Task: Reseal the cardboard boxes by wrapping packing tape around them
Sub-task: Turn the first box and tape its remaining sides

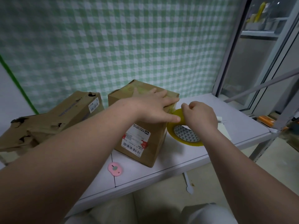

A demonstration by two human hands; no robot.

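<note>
A brown cardboard box with a white shipping label stands on the pale table. My left hand lies flat on the box's top near its right edge, fingers spread, thumb against the tape. My right hand grips a roll of yellowish packing tape just right of the box, at its upper right corner. A short strip of tape runs from the roll onto the box top. A second, torn and dented cardboard box lies on its side at the left.
A small pink cutter lies on the table in front of the box. White paper sits behind my right hand. A green checked wall rises at the back. A metal window frame and an orange object are at the right.
</note>
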